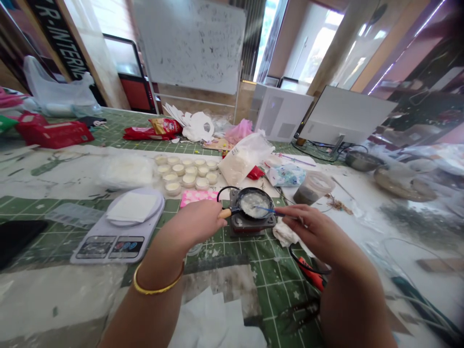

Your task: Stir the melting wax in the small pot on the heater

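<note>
A small black frying pan [272,197] rests on a compact dark hot plate [250,227]. My left hand [201,220] is closed around the pan's wooden-tipped handle [225,213]. Inside the pan lies a whitish, partly melted-looking material [253,200]. From the right, my right hand [308,224] pinches a thin blue stick [266,209], whose far end reaches into that material. The stick's exact kind cannot be made out. A crumpled white cloth [284,233] lies under my right hand, beside the hot plate. Just behind my left hand is a pink mould [203,197].
Several small cups of pale wax-like material [188,180] stand behind the pan, next to a bag of white material [239,162]. A kitchen scale [145,237] sits at left. Orange-handled tool [311,274] and dark snips [300,311] lie near my right forearm.
</note>
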`<state>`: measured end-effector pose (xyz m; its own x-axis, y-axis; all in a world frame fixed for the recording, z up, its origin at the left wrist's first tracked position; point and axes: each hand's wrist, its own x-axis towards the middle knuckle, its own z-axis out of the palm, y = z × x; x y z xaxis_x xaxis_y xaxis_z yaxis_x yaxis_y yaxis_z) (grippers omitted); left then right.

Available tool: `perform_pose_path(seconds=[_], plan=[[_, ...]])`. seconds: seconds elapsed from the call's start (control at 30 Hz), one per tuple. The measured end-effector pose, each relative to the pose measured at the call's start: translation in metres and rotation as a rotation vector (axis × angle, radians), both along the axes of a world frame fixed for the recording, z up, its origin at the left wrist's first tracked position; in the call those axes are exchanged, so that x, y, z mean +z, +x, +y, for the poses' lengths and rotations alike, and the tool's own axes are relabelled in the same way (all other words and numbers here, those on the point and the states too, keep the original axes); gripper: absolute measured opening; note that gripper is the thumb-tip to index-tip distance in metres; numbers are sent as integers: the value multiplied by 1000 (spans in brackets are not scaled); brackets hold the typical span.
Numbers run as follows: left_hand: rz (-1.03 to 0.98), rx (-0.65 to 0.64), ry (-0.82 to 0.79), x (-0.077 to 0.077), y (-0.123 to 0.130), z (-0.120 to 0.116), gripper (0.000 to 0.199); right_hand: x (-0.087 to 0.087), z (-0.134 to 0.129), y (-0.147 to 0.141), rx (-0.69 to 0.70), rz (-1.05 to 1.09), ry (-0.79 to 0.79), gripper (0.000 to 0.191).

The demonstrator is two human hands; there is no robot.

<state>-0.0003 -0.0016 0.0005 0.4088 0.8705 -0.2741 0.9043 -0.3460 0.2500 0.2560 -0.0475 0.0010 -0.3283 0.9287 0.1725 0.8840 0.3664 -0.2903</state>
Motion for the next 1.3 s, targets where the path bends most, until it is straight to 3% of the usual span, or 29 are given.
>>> perform_pose_path(seconds=[0.07,0.2,0.37,0.47,0.6,0.77,0.9,1.07,1.2,1.3], plan=[[3,7,-5,0,0,0,33,0,0,0,-79,-9,36,34],[-2,7,-4,0,0,0,32,2,-1,1,84,12,-59,33],[-1,3,-1,0,0,-1,31,4,-3,2,-79,-14,40,32],[-7,6,2,1,0,-1,31,5,-5,2,22,10,-6,30],[3,3,-3,1,0,-1,32,6,-6,1,-88,-13,58,30],[1,-3,1,2,0,0,31,4,-5,-2,32,26,-3,30],[-5,-2,-4,2,0,0,32,2,-3,-5,-90,-4,57,32],[8,-6,2,2,0,-1,30,1,-3,-6,49,33,-12,31],[7,-3,2,1,0,-1,31,1,-1,-3,-104,5,66,33],[3,-3,1,1,0,-1,31,2,-1,-1,-29,31,-5,32]])
